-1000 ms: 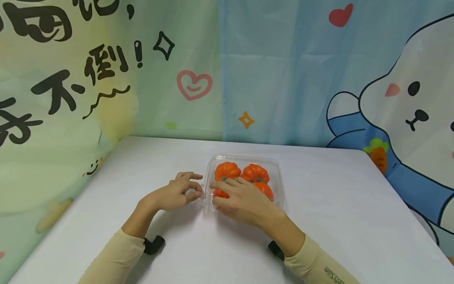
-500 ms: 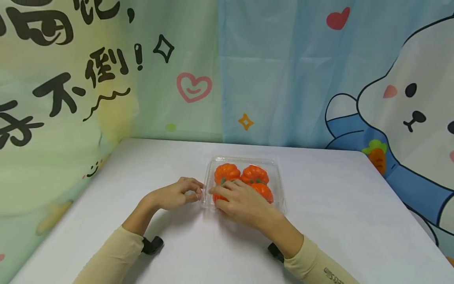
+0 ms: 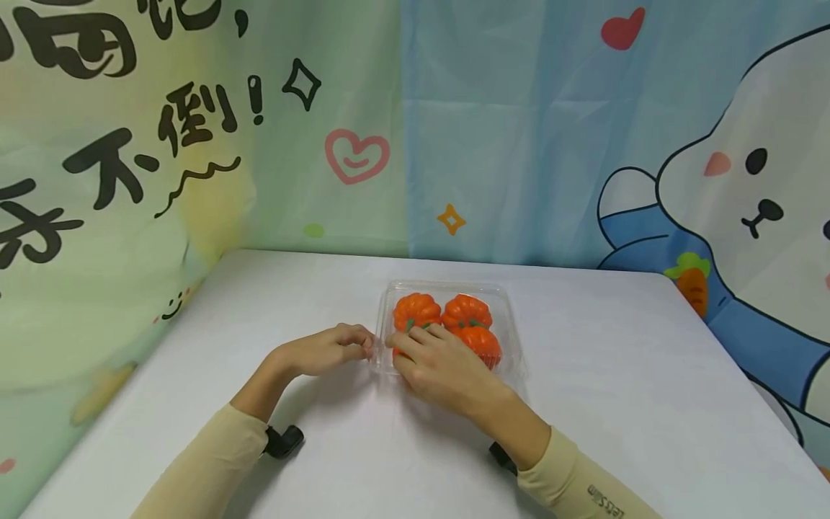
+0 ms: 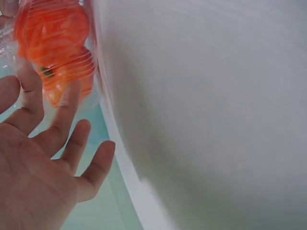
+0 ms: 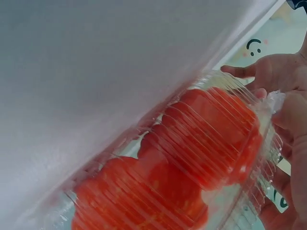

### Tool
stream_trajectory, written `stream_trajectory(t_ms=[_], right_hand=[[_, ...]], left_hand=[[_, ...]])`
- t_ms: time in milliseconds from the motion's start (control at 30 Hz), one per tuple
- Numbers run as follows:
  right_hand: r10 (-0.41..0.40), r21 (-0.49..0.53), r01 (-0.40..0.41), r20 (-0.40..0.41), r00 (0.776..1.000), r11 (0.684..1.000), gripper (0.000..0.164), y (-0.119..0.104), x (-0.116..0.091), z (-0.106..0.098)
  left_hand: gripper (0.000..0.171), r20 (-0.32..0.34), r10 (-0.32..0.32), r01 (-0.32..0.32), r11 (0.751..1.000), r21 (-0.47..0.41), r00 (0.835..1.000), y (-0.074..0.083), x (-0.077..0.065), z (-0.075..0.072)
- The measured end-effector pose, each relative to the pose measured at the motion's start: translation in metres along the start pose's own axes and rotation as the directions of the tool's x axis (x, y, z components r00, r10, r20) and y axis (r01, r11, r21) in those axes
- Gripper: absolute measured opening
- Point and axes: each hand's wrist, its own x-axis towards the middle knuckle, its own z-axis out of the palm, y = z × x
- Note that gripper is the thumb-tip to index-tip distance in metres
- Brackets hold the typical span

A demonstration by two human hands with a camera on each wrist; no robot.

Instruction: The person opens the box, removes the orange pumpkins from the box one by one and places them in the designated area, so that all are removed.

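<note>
A clear plastic container (image 3: 509, 310) sits on the white table with several small orange pumpkins (image 3: 467, 311) inside; green stems show on some. The left hand (image 3: 324, 349) is at its left edge, thumb and index finger at the rim. In the left wrist view, the left hand's other fingers (image 4: 98, 167) spread loosely. Across the near left corner lies the right hand (image 3: 447, 371), covering part of the pumpkins. The right wrist view shows the ridged plastic wall (image 5: 230, 124), with the right thumb (image 5: 292, 115) at a small clear tab (image 5: 275, 101).
The white table (image 3: 648, 375) ends at a printed cloth backdrop (image 3: 486, 144) with a cartoon rabbit, hearts and lettering. Beige sleeves (image 3: 207, 461) cover both forearms, and a small black device (image 3: 283, 441) is worn at the left wrist.
The left hand's extended fingers have drawn down and in to the container's left edge. The right hand has stayed over the near left corner with only slight shifts.
</note>
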Motion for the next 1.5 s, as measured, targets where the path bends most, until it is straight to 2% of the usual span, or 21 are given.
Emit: stream_trajectory(t_ms=[200, 367, 533, 667, 900, 1100, 1300, 1500], right_hand=[[0.000, -0.007, -0.001, -0.034, 0.999, 1.000, 0.011, 0.000, 0.001, 0.002], [-0.001, 0.005, 0.001, -0.046, 0.999, 1.000, 0.010, -0.001, 0.002, 0.004], [-0.016, -0.019, 0.015, -0.061, 0.998, 1.000, 0.010, -0.003, 0.003, 0.006], [-0.006, -0.078, 0.002, -0.053, 0.999, 0.997, 0.015, -0.006, 0.004, 0.005], [-0.005, -0.154, -0.004, -0.056, 0.998, 0.988, 0.018, -0.005, 0.008, 0.003], [-0.016, -0.165, 0.007, -0.048, 0.999, 0.986, 0.022, -0.005, 0.009, 0.005], [-0.041, -0.135, 0.035, -0.042, 0.998, 0.990, 0.016, -0.003, 0.008, 0.012], [-0.082, -0.130, 0.076, -0.044, 0.996, 0.989, 0.019, 0.001, 0.008, 0.016]], left_hand=[[0.020, 0.007, 0.005, -0.005, 0.999, 0.036, 1.000, -0.001, 0.002, -0.001], [0.019, 0.011, -0.005, 0.005, 1.000, 0.012, 1.000, -0.003, 0.001, -0.003], [0.019, 0.023, 0.042, -0.042, 0.999, -0.016, 0.999, -0.004, 0.002, -0.003], [0.022, 0.011, 0.069, -0.069, 0.997, -0.023, 0.998, -0.004, 0.003, -0.004], [0.024, -0.017, 0.107, -0.107, 0.994, 0.008, 0.994, -0.003, 0.007, -0.008], [0.025, -0.001, 0.082, -0.082, 0.996, -0.021, 0.997, -0.005, 0.009, -0.010], [0.028, 0.027, 0.075, -0.073, 0.995, -0.069, 0.997, -0.009, 0.013, -0.010], [0.028, 0.052, 0.016, -0.009, 0.990, -0.143, 0.998, -0.010, 0.016, -0.011]])
